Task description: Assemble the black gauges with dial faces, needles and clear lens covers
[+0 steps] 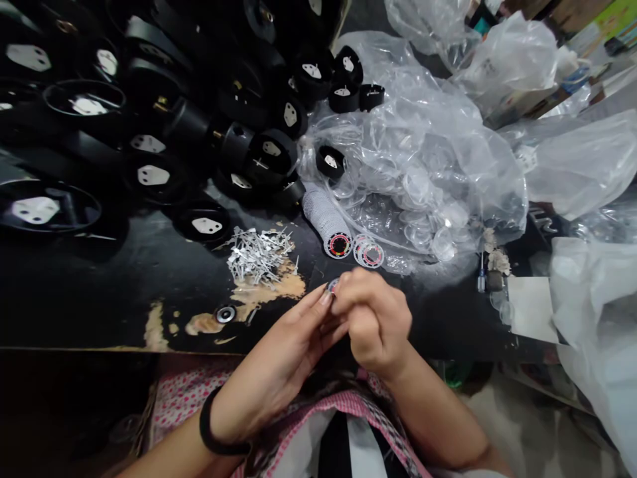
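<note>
Head view showed the left hand [301, 328] pinching a printed disc [332, 285] over the desk [124, 285]; the right hand [377, 318] curled closed against it, its contents unclear. Light edge pressure probably suited this step.

open tabletop [107, 285] at left, black cups [237, 143] behind

Left hand [303, 325] and right hand [375, 318]: bare. Forearms [438, 415], two: uncovered. Wristband [204, 425], one: black, thick, plain, encircling left wrist. Dotted cloth [182, 401], at lap: pale ground, pink spots. Trim [343, 401]: pink-and-white, finely checked, curved. Front panels: black strip [333, 451] beside whitish strip [365, 451], both lengthwise.
</note>
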`<state>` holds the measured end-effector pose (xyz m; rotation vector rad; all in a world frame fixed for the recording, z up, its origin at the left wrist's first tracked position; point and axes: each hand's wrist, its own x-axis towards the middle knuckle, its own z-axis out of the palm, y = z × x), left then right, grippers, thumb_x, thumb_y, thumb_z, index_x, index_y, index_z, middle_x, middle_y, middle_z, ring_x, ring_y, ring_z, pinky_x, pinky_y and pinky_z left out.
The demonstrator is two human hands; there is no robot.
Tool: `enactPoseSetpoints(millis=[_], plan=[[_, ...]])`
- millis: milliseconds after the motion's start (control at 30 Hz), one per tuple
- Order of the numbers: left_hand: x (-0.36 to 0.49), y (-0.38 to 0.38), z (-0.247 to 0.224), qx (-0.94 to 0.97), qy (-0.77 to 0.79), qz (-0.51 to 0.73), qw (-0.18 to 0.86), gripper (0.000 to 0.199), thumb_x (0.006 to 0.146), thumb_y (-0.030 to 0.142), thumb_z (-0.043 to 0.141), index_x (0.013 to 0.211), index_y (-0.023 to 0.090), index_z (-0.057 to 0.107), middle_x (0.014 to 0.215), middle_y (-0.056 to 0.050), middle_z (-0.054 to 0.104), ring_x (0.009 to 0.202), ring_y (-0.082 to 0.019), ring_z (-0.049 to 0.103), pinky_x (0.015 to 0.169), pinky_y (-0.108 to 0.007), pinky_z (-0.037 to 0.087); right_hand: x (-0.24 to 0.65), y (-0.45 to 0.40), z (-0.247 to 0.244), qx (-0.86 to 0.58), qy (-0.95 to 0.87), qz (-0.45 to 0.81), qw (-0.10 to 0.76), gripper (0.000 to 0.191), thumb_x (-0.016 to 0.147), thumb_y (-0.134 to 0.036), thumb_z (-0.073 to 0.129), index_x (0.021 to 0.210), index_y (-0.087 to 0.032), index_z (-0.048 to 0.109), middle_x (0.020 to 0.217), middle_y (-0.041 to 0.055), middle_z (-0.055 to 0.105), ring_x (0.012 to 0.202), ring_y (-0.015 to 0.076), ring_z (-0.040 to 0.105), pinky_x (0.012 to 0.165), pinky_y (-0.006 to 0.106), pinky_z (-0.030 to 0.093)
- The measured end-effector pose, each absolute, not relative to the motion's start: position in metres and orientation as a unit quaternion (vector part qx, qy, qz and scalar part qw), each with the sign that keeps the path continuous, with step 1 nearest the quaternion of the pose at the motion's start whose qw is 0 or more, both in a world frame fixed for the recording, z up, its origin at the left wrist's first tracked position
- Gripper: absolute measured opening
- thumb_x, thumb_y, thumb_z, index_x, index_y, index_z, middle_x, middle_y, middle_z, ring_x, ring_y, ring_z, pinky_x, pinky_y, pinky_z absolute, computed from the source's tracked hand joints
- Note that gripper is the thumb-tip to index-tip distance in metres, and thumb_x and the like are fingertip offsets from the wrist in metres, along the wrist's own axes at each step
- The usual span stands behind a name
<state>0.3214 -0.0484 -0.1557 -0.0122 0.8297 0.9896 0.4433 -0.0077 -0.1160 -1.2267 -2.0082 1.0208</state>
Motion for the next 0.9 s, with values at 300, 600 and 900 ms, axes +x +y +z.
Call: enactPoseSetpoints(millis=[300,600,900], plan=[[0.318,-0.047,-0.153,-0.003,0.396,0.443,0.804,0.021,0.092,0.032,0.068,0.107,0.020,0.076,0.120,-0.007,0.076,0.108,-0.021,0.071,0.097,-0.033,0.057,0.488,0.010,-0.102,-0.390,-0.566,0.399,0.607,0.023,0.091,-0.017,0.042,0.089,-0.023,0.065,0.059,-0.0053,0.046,0.052,0.0110,0.043,0.057,0.027,0.043],[0.317,-0.049,-0.160,0.006,0.447,0.448,0.774,0.025,0.093,0.035,0.065,0.105,0.016,0.076,0.117,-0.012,0.077,0.115,-0.026,0.070,0.094,-0.030,0.059,0.584,0.022,-0.143,-0.589,-0.557,0.215,0.545,0.019,0.089,-0.019,0.042,0.087,-0.022,0.060,0.060,-0.0050,0.049,0.056,0.0136,0.050,0.063,0.031,0.045],[0.322,-0.043,-0.148,0.106,0.503,0.480,0.711,0.038,0.076,0.048,0.081,0.109,0.027,0.079,0.124,-0.006,0.075,0.125,-0.030,0.063,0.088,-0.027,0.061,0.496,-0.002,-0.096,-0.468,-0.838,0.168,0.225,0.013,0.094,-0.017,0.056,0.100,-0.018,0.068,0.092,0.0031,0.071,0.088,0.0189,0.061,0.084,0.034,0.042]])
